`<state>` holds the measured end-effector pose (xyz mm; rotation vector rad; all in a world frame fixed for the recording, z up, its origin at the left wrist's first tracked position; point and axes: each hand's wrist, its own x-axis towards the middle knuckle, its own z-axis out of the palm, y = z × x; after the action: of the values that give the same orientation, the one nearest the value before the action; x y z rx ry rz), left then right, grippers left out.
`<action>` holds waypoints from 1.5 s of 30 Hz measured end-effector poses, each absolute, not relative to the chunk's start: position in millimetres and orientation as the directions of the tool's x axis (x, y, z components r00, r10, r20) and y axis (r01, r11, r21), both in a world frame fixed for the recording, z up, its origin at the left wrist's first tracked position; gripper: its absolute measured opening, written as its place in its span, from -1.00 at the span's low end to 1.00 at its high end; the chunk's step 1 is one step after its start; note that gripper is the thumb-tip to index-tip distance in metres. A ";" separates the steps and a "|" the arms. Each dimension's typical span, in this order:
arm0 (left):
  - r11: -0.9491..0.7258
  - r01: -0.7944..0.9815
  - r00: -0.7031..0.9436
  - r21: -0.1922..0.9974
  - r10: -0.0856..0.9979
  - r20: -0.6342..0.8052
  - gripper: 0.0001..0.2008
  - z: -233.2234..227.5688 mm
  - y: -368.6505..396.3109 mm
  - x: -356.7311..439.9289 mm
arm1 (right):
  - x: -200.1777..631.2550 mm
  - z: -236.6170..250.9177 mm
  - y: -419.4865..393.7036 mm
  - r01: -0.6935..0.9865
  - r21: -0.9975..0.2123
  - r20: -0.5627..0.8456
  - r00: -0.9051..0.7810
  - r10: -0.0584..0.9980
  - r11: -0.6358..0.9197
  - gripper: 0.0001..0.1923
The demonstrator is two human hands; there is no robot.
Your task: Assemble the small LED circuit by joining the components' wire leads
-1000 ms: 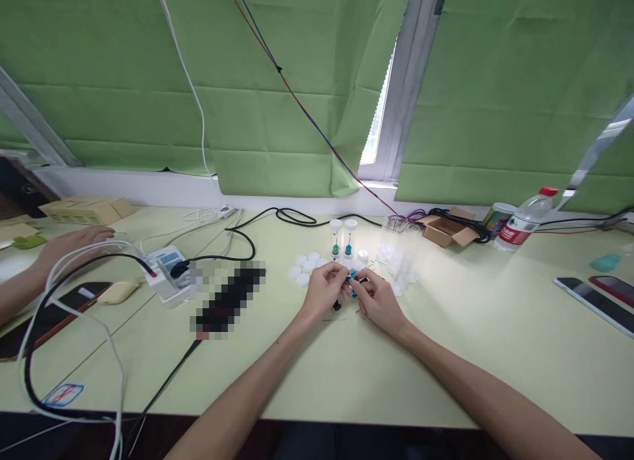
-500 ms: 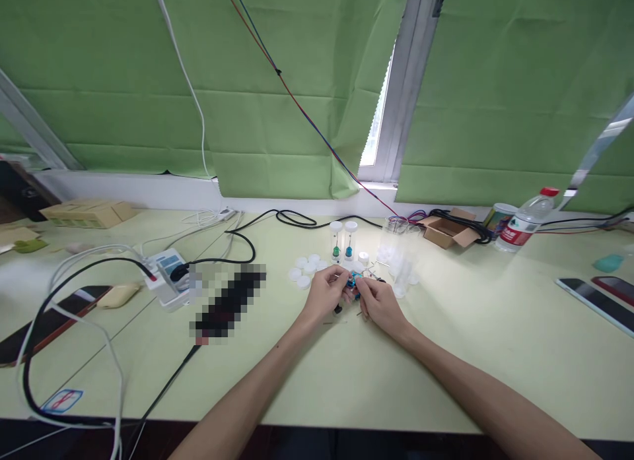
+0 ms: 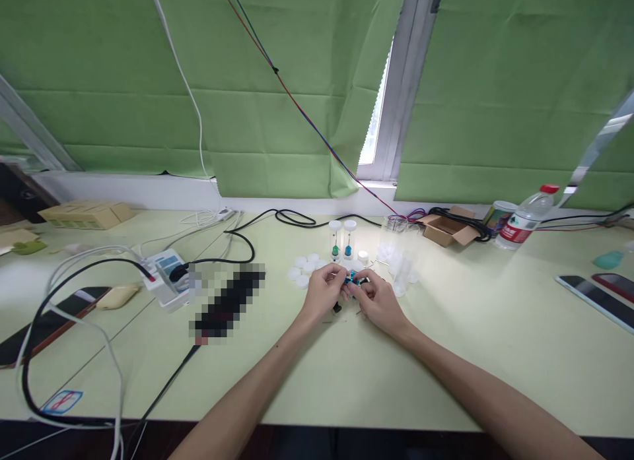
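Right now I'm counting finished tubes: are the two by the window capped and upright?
Yes. Both tubes stand upright with white caps on, behind the hands.

two bare forearms (no sleeves, no rings or watch)

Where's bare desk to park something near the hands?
Bare: the stretch between right hand, phones and bottle; also the near edge in front of the forearms. Crowded: caps and vials behind the hands, cables at left.

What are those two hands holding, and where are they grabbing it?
Left hand and right hand pinch a small blue part between fingertips, one each side; exact grip spot unclear.
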<state>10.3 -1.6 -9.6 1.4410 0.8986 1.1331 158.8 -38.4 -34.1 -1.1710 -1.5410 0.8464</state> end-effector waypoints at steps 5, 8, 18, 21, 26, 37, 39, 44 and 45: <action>-0.156 -0.058 0.279 0.986 0.946 0.166 -0.75 -12.0 -0.3 11.0 | 158.3 -33.6 -37.8 0.277 -0.913 0.297 -0.048 0.954 0.299 -0.67; -0.152 -0.053 0.287 0.987 0.944 0.161 -0.75 -13.3 0.1 11.3 | 157.9 -31.0 -38.3 0.275 -0.915 0.293 -0.055 0.954 0.297 -0.61; -0.134 -0.031 0.301 0.991 0.944 0.137 -0.73 -10.5 -1.3 12.4 | 157.2 -30.2 -38.1 0.284 -0.914 0.290 -0.043 0.956 0.290 -0.52; -0.131 -0.041 0.278 0.990 0.951 0.138 -0.74 -9.2 -1.7 12.7 | 157.2 -30.4 -38.8 0.266 -0.925 0.272 -0.032 0.962 0.271 -0.59; -0.144 -0.064 0.250 0.988 0.956 0.155 -0.74 -8.5 -1.4 12.3 | 158.1 -33.3 -38.9 0.239 -0.933 0.265 -0.047 0.963 0.269 -0.70; -0.126 -0.039 0.298 0.991 0.946 0.132 -0.75 -12.1 0.4 11.5 | 157.0 -30.6 -39.4 0.289 -0.910 0.296 -0.051 0.954 0.297 -0.55; -0.125 -0.036 0.300 0.991 0.945 0.130 -0.75 -12.6 0.7 11.6 | 156.9 -31.4 -38.5 0.306 -0.903 0.302 -0.044 0.952 0.301 -0.52; -0.139 -0.050 0.269 0.989 0.952 0.147 -0.74 -14.5 0.7 11.4 | 157.4 -32.8 -38.3 0.277 -0.921 0.274 -0.034 0.961 0.273 -0.63; -0.143 -0.052 0.262 0.988 0.953 0.152 -0.74 -15.0 0.9 11.3 | 157.7 -33.1 -38.6 0.267 -0.926 0.266 -0.035 0.963 0.265 -0.67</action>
<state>11.3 0.9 -15.0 1.4074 0.9104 1.1276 157.7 -38.6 -33.1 -1.1938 -1.5193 0.8609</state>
